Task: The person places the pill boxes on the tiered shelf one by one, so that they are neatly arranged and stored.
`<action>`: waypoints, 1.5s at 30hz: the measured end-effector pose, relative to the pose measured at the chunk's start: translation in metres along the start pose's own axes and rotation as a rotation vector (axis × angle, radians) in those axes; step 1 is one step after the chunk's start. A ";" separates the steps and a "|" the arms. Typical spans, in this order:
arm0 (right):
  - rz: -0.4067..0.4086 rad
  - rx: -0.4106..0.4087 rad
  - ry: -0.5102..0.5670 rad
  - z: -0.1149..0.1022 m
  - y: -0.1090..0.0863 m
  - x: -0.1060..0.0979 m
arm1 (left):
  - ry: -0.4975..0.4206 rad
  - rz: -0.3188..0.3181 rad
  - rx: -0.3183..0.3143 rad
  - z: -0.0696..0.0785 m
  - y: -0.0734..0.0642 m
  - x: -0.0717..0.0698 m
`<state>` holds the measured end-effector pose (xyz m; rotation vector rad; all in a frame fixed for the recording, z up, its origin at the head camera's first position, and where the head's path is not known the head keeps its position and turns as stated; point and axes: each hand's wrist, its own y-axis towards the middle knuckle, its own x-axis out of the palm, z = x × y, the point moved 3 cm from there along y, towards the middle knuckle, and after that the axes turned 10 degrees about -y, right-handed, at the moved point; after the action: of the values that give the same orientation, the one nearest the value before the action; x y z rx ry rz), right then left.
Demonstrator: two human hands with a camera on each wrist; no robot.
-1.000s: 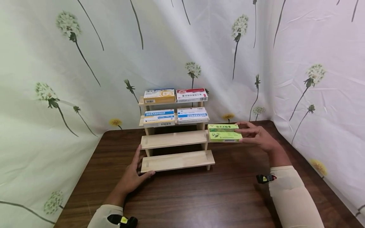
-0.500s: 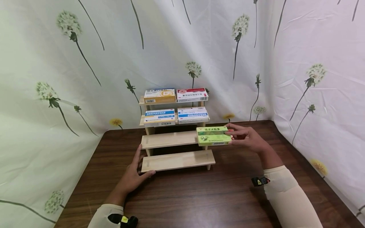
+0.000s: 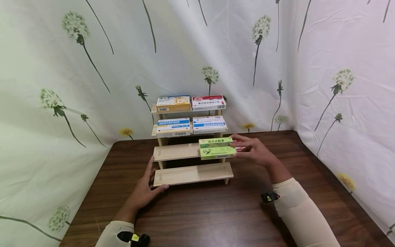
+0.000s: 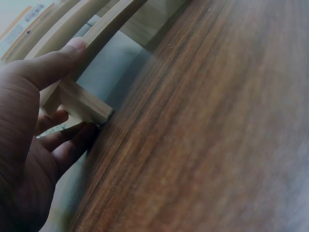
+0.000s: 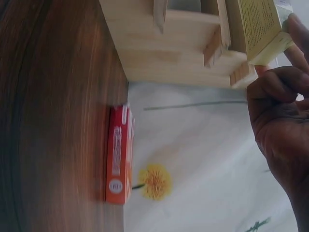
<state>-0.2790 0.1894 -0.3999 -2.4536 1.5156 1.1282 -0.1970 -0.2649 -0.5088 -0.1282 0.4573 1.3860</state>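
In the head view my right hand [image 3: 254, 151] pinches a green medicine box [image 3: 217, 148] by its right end. The box overlaps the right part of the second-lowest step of a wooden stepped rack [image 3: 192, 174]. Seen from the right wrist, the pale underside of the green box [image 5: 258, 29] shows beside the rack, with the fingers at its end. My left hand [image 3: 145, 192] grips the rack's left end, thumb on the lowest step's front edge. In the left wrist view the left hand's fingers [image 4: 72, 145] curl round behind the rack's leg [image 4: 87, 104].
The top step bears a yellow-and-white medicine box [image 3: 173, 104] and a red-and-white one [image 3: 208, 103]. Two blue-and-white boxes lie on the step below. A red box [image 5: 119, 154] lies on the wooden table [image 3: 197, 216] right of the rack. A flowered curtain [image 3: 172, 51] hangs close behind.
My right hand has carried the green box leftward, from beside the rack's right end to over the second-lowest step. The left hand has stayed on the rack.
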 end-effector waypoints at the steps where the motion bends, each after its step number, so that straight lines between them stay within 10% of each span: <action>1: 0.000 -0.003 -0.002 -0.001 0.002 0.002 | 0.000 0.000 0.000 0.000 0.000 0.000; 45: -0.045 0.143 0.244 -0.051 0.063 0.121 | -0.023 -0.006 -0.029 0.004 -0.001 0.000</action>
<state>-0.2700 0.0445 -0.4147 -2.5861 1.5292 0.7068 -0.1953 -0.2633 -0.5057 -0.1372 0.4175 1.3869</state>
